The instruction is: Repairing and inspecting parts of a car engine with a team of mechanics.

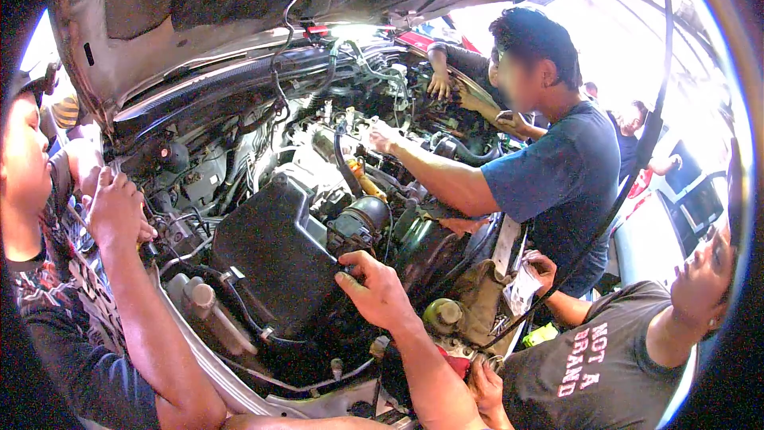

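Observation:
My right hand [374,291] comes up from the lower edge into the engine bay. Its thumb and index finger close on the near right corner of a black plastic engine-bay cover [274,251]; the fingertips partly hide the contact. A ribbed black intake part [360,219] lies just beyond the fingers. My left hand does not show. Part of a bare arm [310,422] runs along the lower edge, and I cannot tell whose it is.
A raised hood [239,0] spans the top. Co-workers crowd around: one in a blue shirt [557,171] reaches into the engine, one in grey [573,366] stands right, another's raised hand [115,211] is left. A dark cable [637,167] hangs on the right.

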Available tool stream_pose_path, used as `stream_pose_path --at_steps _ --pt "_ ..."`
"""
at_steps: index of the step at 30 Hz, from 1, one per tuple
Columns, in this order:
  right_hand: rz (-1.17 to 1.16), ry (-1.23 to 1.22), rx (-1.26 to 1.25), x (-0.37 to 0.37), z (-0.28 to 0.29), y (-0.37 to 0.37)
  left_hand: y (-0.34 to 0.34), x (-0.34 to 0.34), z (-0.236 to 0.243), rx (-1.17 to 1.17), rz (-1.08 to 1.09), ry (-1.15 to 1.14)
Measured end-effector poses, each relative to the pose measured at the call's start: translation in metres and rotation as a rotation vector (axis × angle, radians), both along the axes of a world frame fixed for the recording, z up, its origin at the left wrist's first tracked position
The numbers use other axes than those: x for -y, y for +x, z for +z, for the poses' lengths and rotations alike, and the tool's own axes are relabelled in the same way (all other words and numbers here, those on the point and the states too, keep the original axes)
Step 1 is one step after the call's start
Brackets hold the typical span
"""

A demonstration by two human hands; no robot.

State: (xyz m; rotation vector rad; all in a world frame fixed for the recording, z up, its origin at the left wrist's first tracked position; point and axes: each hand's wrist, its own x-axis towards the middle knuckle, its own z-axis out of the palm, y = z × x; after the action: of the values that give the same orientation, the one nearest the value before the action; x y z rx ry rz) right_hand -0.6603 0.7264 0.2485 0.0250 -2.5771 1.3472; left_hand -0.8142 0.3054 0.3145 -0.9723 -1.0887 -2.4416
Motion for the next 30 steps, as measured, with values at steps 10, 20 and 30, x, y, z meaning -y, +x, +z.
stream_pose_path --at_steps 10,20,30 --pt "-0.020 0.039 0.023 0.000 0.000 0.000 0.233 -0.273 0.032 -0.619 -0.237 -1.163" --pt "0.000 0.023 0.025 -0.002 0.001 -0.001 0.269 -0.313 0.017 -0.721 -0.147 -1.155" --pt "0.014 0.006 -0.019 -0.002 0.000 -0.001 0.269 -0.313 0.014 -0.765 -0.220 -1.367"
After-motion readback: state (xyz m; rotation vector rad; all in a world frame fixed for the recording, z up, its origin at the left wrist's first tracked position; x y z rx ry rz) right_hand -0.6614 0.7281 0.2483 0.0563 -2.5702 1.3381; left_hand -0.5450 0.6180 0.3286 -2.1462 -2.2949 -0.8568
